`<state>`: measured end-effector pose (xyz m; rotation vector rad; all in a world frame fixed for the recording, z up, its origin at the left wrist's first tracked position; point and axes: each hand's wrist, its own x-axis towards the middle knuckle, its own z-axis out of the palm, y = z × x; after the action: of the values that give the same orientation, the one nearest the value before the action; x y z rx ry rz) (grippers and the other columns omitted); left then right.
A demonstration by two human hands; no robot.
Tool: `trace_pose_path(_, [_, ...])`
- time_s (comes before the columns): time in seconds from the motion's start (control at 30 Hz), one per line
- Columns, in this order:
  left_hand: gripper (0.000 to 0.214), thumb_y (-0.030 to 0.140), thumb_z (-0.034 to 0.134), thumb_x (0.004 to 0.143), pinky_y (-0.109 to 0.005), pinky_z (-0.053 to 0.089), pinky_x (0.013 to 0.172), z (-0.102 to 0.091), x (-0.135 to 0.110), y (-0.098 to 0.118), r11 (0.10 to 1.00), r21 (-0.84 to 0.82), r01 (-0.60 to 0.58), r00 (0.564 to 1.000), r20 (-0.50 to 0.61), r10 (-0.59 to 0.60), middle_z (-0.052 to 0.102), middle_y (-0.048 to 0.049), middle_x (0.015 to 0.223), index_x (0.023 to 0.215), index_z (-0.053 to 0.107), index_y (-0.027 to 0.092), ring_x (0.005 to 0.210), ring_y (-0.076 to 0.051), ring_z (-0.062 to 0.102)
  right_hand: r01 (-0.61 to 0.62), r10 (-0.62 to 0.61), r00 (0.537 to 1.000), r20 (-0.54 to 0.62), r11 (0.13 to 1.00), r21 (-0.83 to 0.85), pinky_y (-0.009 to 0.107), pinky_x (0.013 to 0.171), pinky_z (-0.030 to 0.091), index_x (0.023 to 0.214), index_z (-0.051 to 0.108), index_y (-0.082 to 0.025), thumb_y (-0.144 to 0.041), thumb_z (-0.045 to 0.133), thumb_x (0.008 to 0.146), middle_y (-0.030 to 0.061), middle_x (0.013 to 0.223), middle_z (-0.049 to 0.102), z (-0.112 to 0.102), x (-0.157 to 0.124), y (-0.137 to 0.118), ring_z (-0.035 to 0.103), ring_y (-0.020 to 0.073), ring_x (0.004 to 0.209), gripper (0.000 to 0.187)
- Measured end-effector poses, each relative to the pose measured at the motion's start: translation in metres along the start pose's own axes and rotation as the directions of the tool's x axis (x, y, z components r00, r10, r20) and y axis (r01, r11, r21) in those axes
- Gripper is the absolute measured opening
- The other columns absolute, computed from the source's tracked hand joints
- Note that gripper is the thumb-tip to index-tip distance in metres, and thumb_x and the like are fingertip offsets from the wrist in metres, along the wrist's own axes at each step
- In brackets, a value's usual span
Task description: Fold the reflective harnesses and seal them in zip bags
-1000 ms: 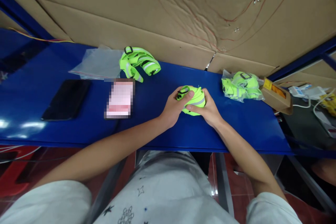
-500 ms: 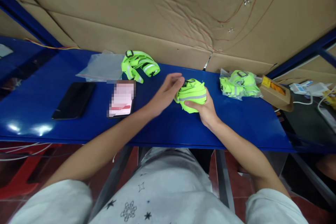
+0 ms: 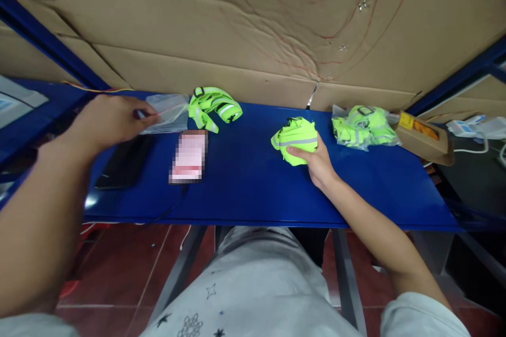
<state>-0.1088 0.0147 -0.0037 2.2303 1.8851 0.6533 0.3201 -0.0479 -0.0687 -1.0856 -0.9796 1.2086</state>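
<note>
My right hand (image 3: 316, 160) grips a folded neon-green reflective vest (image 3: 295, 137) against the blue table (image 3: 245, 184), near its middle. My left hand (image 3: 105, 120) is out at the far left, fingers pinched on the edge of a clear plastic bag (image 3: 168, 113) with a red zip line. A loose neon-green vest (image 3: 213, 105) lies just right of that bag, by the cardboard wall.
A black phone (image 3: 124, 163) lies under my left hand, with a pink blurred card (image 3: 190, 157) beside it. A bagged green vest (image 3: 361, 126) and a small cardboard box (image 3: 425, 137) sit at the right. White cables and chargers lie on the far right surface.
My left hand let go of the folded vest and swung far left to the clear bag. My right hand kept holding the vest in place.
</note>
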Motion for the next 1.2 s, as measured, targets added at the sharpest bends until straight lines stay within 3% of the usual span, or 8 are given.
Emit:
trace_pose_path(0.07, [0.03,0.04,0.052,0.088,-0.039,0.05,0.09,0.012,-0.015,0.059,0.983,0.185,-0.011,1.0,-0.014,0.014,0.066,-0.0034,0.077,0.096,0.07,0.018,0.089,-0.028,0.07,0.032,-0.032,0.999,0.008,0.999,0.011,0.045,0.096,0.061,0.117,0.064,-0.025,-0.028,0.099,0.054,0.0035,0.113,0.078,-0.006,0.001,-0.014,0.074,0.0278,0.105,0.072])
trace_pose_path(0.3, [0.064,0.02,0.057,0.091,-0.032,0.051,0.069,0.114,-0.069,0.216,0.952,-0.283,-0.12,0.899,0.376,0.225,0.071,-0.0007,0.074,0.153,0.042,0.018,0.07,-0.023,0.071,0.061,-0.061,0.998,-0.005,0.995,-0.082,0.048,0.094,0.063,0.12,0.067,-0.024,-0.029,0.099,0.057,0.0055,0.116,0.079,-0.037,-0.028,-0.053,0.075,0.0326,0.109,0.071])
trace_pose_path(0.4, [0.069,0.037,0.06,0.096,-0.03,0.05,0.058,0.143,-0.08,0.234,0.776,-0.628,0.065,0.81,0.487,0.327,0.071,0.0012,0.073,0.158,0.034,0.02,0.053,-0.018,0.064,-0.054,0.06,0.998,0.018,0.976,-0.213,0.048,0.094,0.062,0.117,0.069,-0.024,-0.032,0.1,0.056,0.005,0.113,0.08,-0.06,-0.048,-0.042,0.075,0.033,0.107,0.068])
trace_pose_path(0.47, [0.069,0.047,0.064,0.096,-0.031,0.052,0.059,0.149,-0.084,0.236,0.695,-0.713,0.093,0.824,0.447,0.349,0.072,-0.0005,0.079,0.155,0.039,0.022,0.057,-0.017,0.065,-0.073,0.07,0.997,-0.021,0.95,-0.303,0.049,0.097,0.06,0.115,0.069,-0.024,-0.033,0.1,0.057,0.0043,0.112,0.08,-0.079,-0.059,-0.036,0.074,0.0323,0.107,0.066])
trace_pose_path(0.57, [0.072,0.043,0.076,0.09,-0.041,0.057,0.094,0.145,-0.079,0.231,0.712,-0.675,-0.195,0.782,0.331,0.528,0.074,-0.0111,0.122,0.153,0.047,0.027,0.107,-0.025,0.073,-0.094,0.064,0.992,-0.107,0.948,-0.304,0.049,0.097,0.06,0.12,0.068,-0.025,-0.033,0.099,0.06,0.0055,0.115,0.079,-0.103,-0.071,-0.036,0.075,0.0327,0.107,0.068])
trace_pose_path(0.67, [0.112,0.035,0.093,0.072,-0.057,0.017,0.131,0.14,-0.06,0.226,0.66,-0.503,-0.558,0.555,0.366,0.747,0.031,-0.0128,0.173,0.165,0.028,0.034,0.161,-0.035,0.026,-0.117,0.091,0.988,-0.123,0.968,-0.223,0.048,0.094,0.061,0.123,0.068,-0.024,-0.032,0.099,0.06,0.0076,0.119,0.079,-0.111,-0.078,-0.042,0.075,0.0337,0.107,0.071])
trace_pose_path(0.73, [0.133,0.042,0.096,0.066,-0.066,-0.002,0.13,0.14,-0.047,0.223,0.664,-0.409,-0.626,0.491,0.455,0.743,0.013,-0.0137,0.177,0.168,0.011,0.034,0.165,-0.038,0.006,-0.136,0.117,0.988,-0.103,0.97,-0.2,0.048,0.094,0.061,0.122,0.069,-0.024,-0.032,0.099,0.058,0.0076,0.118,0.079,-0.109,-0.079,-0.043,0.075,0.0338,0.107,0.071])
trace_pose_path(1.2, [0.132,0.065,0.084,0.074,-0.064,0.003,0.13,0.164,-0.053,0.211,0.748,-0.35,-0.563,0.73,0.212,0.649,0.035,-0.0176,0.167,0.168,-0.003,0.033,0.156,-0.038,0.033,-0.115,0.093,0.988,-0.122,0.975,-0.188,0.048,0.097,0.062,0.123,0.066,-0.025,-0.034,0.097,0.064,0.0073,0.122,0.078,-0.078,-0.074,-0.021,0.074,0.0346,0.114,0.068])
